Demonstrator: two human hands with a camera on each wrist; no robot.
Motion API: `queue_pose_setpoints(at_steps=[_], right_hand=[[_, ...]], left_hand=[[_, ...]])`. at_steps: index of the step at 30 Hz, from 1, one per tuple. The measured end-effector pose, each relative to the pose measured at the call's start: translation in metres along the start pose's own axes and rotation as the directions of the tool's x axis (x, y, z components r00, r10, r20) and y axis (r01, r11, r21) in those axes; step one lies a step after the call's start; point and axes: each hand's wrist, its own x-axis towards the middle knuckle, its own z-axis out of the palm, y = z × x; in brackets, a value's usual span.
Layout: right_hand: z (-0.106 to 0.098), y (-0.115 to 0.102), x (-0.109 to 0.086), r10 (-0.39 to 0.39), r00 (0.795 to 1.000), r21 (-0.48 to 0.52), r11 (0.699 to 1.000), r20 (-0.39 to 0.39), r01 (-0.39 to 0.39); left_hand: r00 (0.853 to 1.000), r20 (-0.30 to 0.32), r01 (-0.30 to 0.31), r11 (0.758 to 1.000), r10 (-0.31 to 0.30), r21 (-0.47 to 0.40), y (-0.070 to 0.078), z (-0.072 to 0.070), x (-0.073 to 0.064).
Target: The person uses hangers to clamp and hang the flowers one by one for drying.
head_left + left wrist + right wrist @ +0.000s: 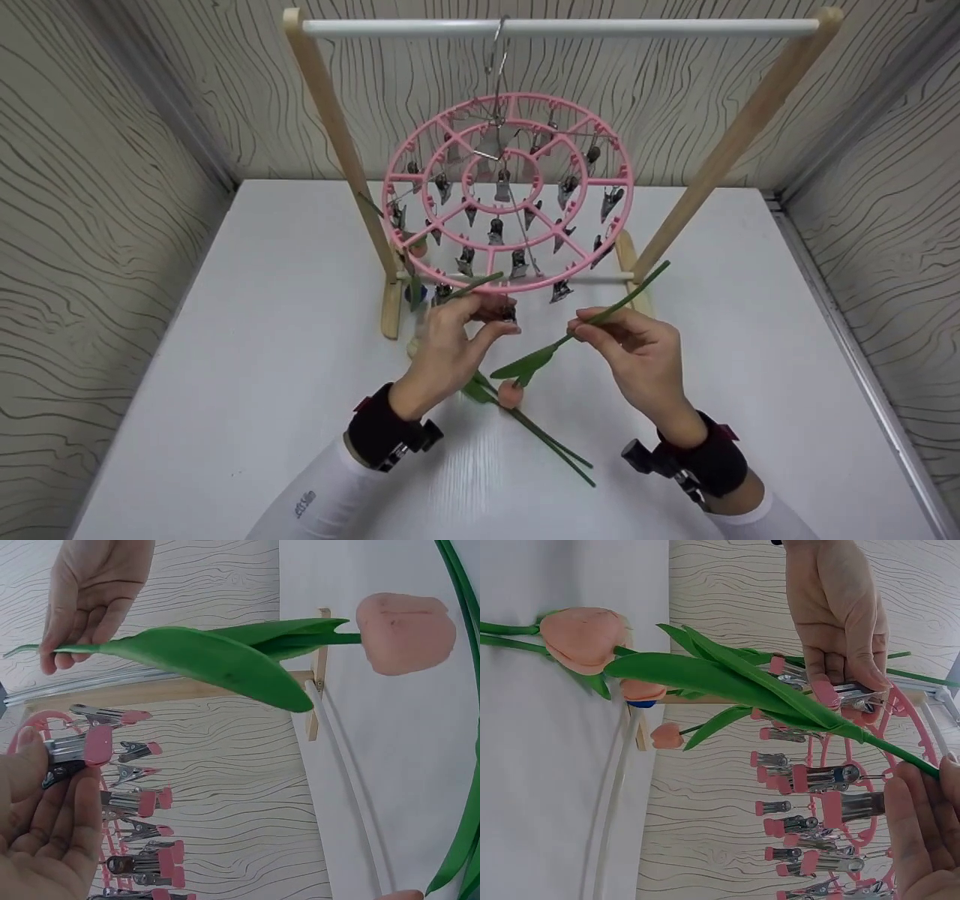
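Note:
My left hand (450, 341) pinches a metal clip with pink tips (97, 745) between thumb and fingers, at the near edge of the pink round clip hanger (607, 181). In my right hand (645, 356), thumb and fingertips grip the green stem of an artificial tulip (232, 664). Its pink bloom (405, 634) points down and toward the left hand, apart from the clip. Other clips (825, 778) dangle around the hanger. A further tulip (666, 736) hangs bloom down near the hanger's left side, behind the left hand.
A wooden stand (727, 161) with a white top bar (637, 28) carries the hanger by a metal hook. More tulips with green leaves (477, 391) lie on the white table (247, 315) between my forearms. Patterned panels (675, 82) enclose the table's back and sides.

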Motion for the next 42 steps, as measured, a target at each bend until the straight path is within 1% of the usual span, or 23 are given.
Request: queue_pose_setpoints(at_steps=[4, 7, 14, 18, 23, 27, 30, 35, 36, 42], right_hand=[[0.003, -0.002, 0.006, -0.007, 1.000, -0.068, 0.998, 0.029, 0.009], [0.006, -0.003, 0.010, -0.013, 0.999, -0.110, 0.994, 0.051, 0.018], [0.012, -0.003, 0.016, -0.036, 0.993, -0.162, 0.985, 0.109, 0.053], [0.016, -0.004, 0.018, -0.051, 0.990, -0.190, 0.979, 0.135, 0.076], [0.021, -0.009, 0.022, -0.051, 0.987, -0.236, 0.968, 0.150, 0.086], [0.026, -0.011, 0.025, -0.070, 0.983, -0.262, 0.958, 0.170, 0.114], [0.027, -0.006, 0.026, -0.107, 0.976, -0.290, 0.944, 0.187, 0.159], [0.026, 0.008, 0.027, -0.186, 0.960, -0.359, 0.898, 0.211, 0.253], [0.025, 0.010, 0.027, -0.193, 0.958, -0.365, 0.893, 0.214, 0.262], [0.025, 0.011, 0.027, -0.204, 0.957, -0.369, 0.889, 0.207, 0.269]], left_hand=[[1.000, 0.014, 0.005, 1.000, -0.005, -0.024, 0.002, 0.002, 0.000], [1.000, 0.018, -0.005, 1.000, 0.005, -0.021, 0.004, 0.003, 0.000], [0.999, 0.040, -0.023, 1.000, 0.023, -0.015, 0.005, 0.005, 0.001], [0.998, 0.047, -0.046, 0.999, 0.047, -0.014, 0.006, 0.004, 0.001], [0.998, 0.052, -0.045, 0.999, 0.046, -0.028, 0.005, 0.003, 0.002], [0.997, 0.056, -0.044, 0.998, 0.046, -0.046, 0.005, 0.003, 0.003], [0.997, 0.067, -0.040, 0.998, 0.043, -0.055, 0.005, 0.002, 0.003], [0.996, 0.083, -0.038, 0.997, 0.044, -0.071, 0.007, 0.001, 0.005], [0.996, 0.081, -0.044, 0.997, 0.049, -0.061, 0.007, 0.001, 0.005], [0.996, 0.057, -0.072, 0.997, 0.072, -0.002, 0.007, 0.000, 0.006]])
